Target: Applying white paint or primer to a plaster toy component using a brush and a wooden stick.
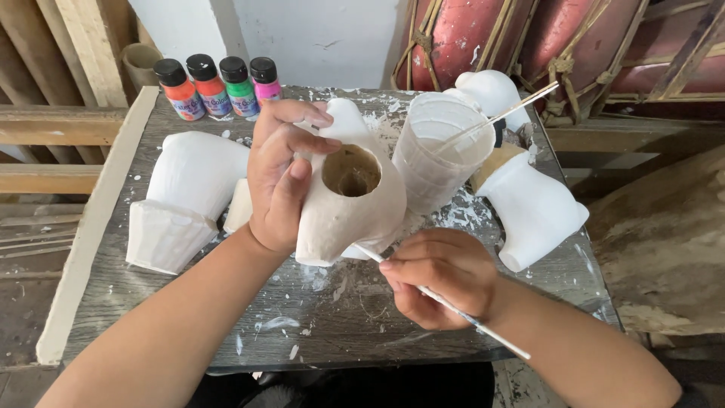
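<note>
Risk check, nearest first. Right hand (442,276) pinched shut on thin white-handled paintbrush (442,301), tip hidden under the piece. Left hand (283,177) wrapped around hollow unpainted beige clay figure (355,204), thumb on its side, fingers curled over the top; figure is tilted, base edge touching grey paint-flecked wooden tabletop (332,317). Likely failure: brush pressure levers the figure off its edge, grip slips, clay chips. Just beyond the right hand, white plastic cup with a stick in it (438,151); a nudge from the figure could tip it. Left of the left hand, white-coated figure (185,196). Farthest, four small paint bottles with black caps (219,87), out of reach of a knock.
</note>
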